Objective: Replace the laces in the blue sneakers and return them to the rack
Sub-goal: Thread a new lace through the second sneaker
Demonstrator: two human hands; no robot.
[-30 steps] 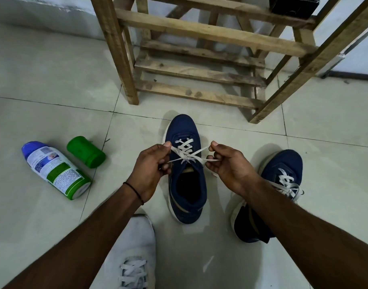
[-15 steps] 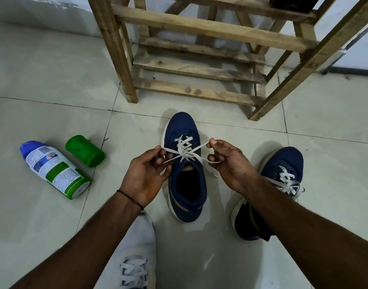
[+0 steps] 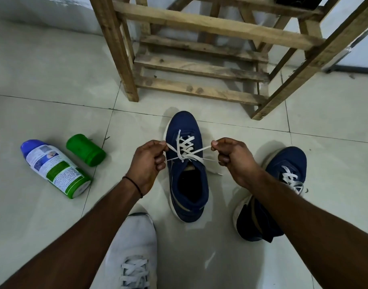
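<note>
Since the crossing seemingly needs cinching, each grip is closed tight on one end of the white lace (image 3: 185,146) and draws it outward: left hand (image 3: 146,163) at nine o'clock of the blue sneaker (image 3: 187,195), right hand (image 3: 235,161) at three, knuckles up. The sneaker stands on the floor (image 3: 199,257), toe toward the rack (image 3: 199,89) at twelve; its mate (image 3: 287,161) lies at four.

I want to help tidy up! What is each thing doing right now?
Middle blue sneaker, upright on floor, laced, bow not tied.
Lace, ends crossed, pulled taut.
Left hand, pinching one lace end.
Right hand, pinching the other end.
Other blue sneaker, laced, on floor.
Bottle, on its side.
Green cap, on its side.
</note>
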